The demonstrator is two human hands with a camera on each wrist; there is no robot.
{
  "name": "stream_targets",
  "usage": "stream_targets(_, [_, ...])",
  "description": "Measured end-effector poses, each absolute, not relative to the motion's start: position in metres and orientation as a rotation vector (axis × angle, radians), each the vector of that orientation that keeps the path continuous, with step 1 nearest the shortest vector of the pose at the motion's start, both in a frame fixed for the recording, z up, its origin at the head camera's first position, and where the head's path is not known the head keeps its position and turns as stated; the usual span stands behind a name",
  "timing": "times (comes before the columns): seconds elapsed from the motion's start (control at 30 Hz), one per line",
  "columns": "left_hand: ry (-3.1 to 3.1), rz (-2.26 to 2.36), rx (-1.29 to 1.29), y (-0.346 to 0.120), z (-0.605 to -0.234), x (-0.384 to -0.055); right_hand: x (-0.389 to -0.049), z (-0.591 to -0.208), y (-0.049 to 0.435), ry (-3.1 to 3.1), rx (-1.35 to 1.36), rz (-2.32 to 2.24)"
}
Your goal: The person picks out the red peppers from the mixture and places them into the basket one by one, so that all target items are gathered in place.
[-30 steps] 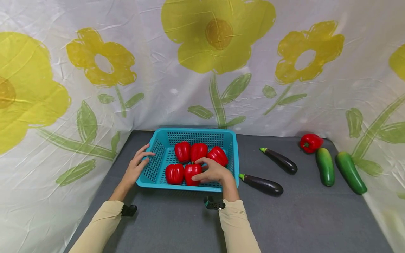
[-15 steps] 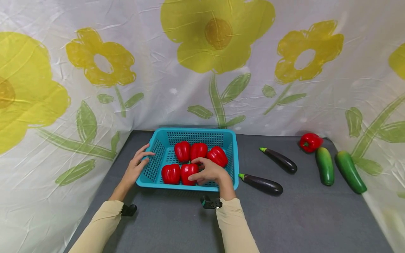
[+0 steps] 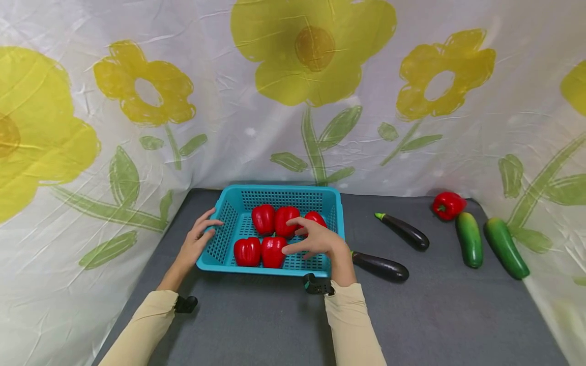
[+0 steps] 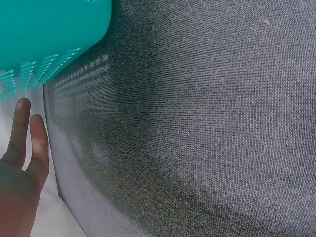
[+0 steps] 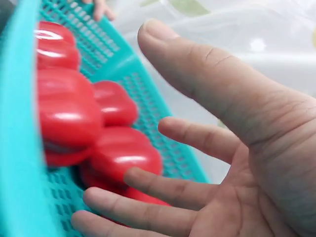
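Observation:
A blue plastic basket [image 3: 263,271] holds several red bell peppers. Two of them, the front-left bell pepper [image 3: 247,252] and the front-middle bell pepper [image 3: 273,252], stand side by side along its near wall. My right hand [image 3: 320,241] hovers over the right part of the basket with spread fingers and nothing in them. It partly covers the rear-right bell pepper [image 3: 315,217]. The right wrist view shows the palm bare, thumb [image 5: 197,64] and fingers apart, beside the bell peppers [image 5: 121,155]. My left hand [image 3: 194,246] rests at the basket's left rim with loosely extended fingers.
Right of the basket lie two eggplants, the nearer eggplant [image 3: 380,267] close to its wall and the farther eggplant [image 3: 406,233] behind. Farther right are a red bell pepper [image 3: 448,205], a cucumber [image 3: 469,241] and another cucumber [image 3: 505,249]. A flowered curtain [image 3: 247,137] hangs behind the table.
The two front bell peppers have shifted left in the basket. My right hand has let go of the front-middle one and moved up and right. My left hand stays in place.

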State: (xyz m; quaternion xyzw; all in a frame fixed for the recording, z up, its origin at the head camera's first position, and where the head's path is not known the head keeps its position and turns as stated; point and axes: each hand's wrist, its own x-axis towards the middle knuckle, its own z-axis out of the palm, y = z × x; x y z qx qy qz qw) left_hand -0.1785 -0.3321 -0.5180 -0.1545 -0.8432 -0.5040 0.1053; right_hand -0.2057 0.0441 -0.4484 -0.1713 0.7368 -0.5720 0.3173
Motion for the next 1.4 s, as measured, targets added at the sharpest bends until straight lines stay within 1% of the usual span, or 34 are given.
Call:
stream_targets(0.3, [-2.49,-1.484,-0.451,-0.334,-0.52,-0.179,-0.212,-0.436,0.075,1.968,-0.473,-1.593])
stream_targets(0.53, [-2.49,-1.474,-0.46,-0.334,-0.522,-0.179,-0.207,-0.428,0.099,2.096,-0.584,-1.557])
stream_targets(0.8, [-2.463,-1.503,-0.472,-0.334,-0.523,-0.18,-0.208,-0.423,0.128,2.142,-0.653,-1.657])
stream_targets(0.9, [-2.46,-1.51,-0.477,-0.334,-0.523,-0.18,-0.209,-0.425,0.14,2.189,-0.66,-1.69])
stream_targets(1.1, [-2.463,-1.509,-0.472,-0.334,-0.524,-0.18,-0.209,-0.435,0.166,2.269,-0.591,-1.786])
stream_targets(1.27, [-2.461,-1.509,-0.469,-0.333,-0.523,-0.181,-0.205,-0.444,0.189,2.33,-0.545,-1.856])
stream_targets(1.4, [-2.457,-1.516,-0.464,-0.334,-0.523,-0.18,-0.2,-0.456,0.213,2.37,-0.565,-1.866])
